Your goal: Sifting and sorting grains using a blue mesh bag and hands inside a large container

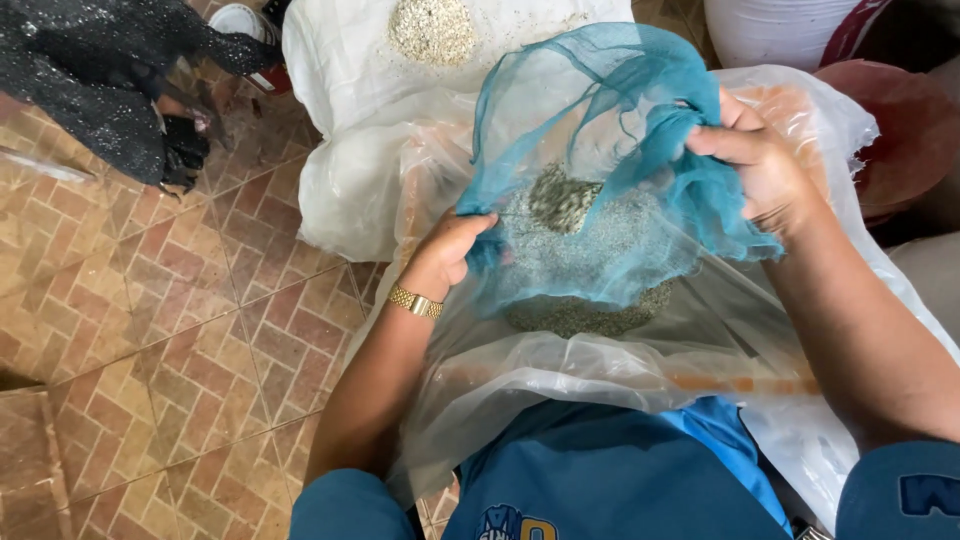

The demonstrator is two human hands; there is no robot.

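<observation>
From the head camera, both hands hold a sheer teal mesh cloth stretched over the mouth of a clear plastic bag on the person's lap. The left hand, with a gold metal watch band on its wrist, has its fingers curled shut on the cloth's left edge. The right hand has its fingers closed around a bunched fold of the cloth at the upper right. A mound of fine grey-green grains sags in the middle of the cloth, between the hands, with a darker clump at its top; more of it seems to lie below in the bag, though the mesh blurs this. Behind the bag, a white woven sack lies spread on the brown brick-patterned tiled floor, with a small pile of pale grains on it. A dark speckled garment sits at the upper left.
</observation>
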